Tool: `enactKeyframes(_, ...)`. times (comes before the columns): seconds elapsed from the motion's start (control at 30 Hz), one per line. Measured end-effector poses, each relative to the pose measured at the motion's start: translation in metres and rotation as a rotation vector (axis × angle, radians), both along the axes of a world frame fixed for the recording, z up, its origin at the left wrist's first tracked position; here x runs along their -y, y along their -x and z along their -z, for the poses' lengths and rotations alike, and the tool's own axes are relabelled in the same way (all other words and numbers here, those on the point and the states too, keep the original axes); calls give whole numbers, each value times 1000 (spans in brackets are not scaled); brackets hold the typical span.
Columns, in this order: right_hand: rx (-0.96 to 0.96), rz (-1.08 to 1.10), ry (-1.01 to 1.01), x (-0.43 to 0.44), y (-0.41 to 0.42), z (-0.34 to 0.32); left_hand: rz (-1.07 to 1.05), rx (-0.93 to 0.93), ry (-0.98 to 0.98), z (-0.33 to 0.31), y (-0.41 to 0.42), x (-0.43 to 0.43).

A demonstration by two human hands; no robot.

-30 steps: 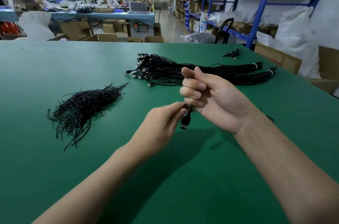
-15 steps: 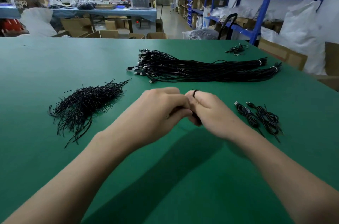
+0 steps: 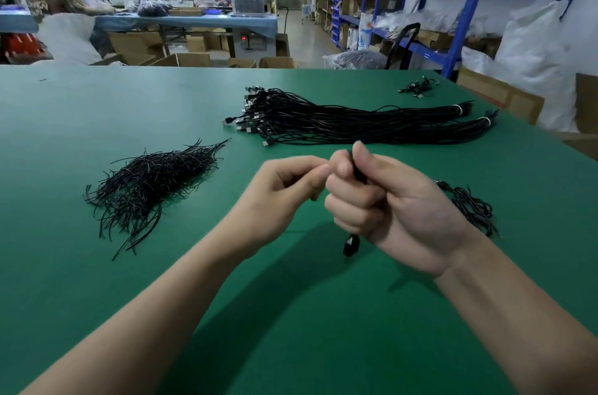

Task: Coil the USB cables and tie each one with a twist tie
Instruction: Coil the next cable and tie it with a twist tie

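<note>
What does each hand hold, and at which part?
The right hand grips a USB cable around its middle, plug hanging below. What the left hand pinches cannot be told.

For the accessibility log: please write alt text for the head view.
The right hand grips a black USB cable over a green table, the left hand pinched beside it. Twist ties lie heaped at left, long cable bundles beyond, coiled cables at right.
</note>
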State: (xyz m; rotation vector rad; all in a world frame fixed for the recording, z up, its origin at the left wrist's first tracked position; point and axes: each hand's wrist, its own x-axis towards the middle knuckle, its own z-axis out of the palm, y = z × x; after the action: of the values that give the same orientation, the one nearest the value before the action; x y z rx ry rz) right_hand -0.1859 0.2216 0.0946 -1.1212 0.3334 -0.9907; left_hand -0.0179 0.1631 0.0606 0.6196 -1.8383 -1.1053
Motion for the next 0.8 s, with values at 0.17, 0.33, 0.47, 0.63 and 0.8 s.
enactKeyframes(0.17,-3,371,52,15,-6,0,-114,242,148,19,13,-12)
enactKeyframes(0.33,-431,685,272,29,-7,15,-202,539,383,19,7,-13)
enactKeyframes(0.47,-807,808,425,35,4,22,-222,611,544,11,-8,-13)
enactKeyframes(0.63,-980,467,369,27,10,31,-308,366,585,-9,-21,-4)
enactKeyframes(0.8,-493,-41,61,16,5,31,-102,27,129,-5,-22,-1)
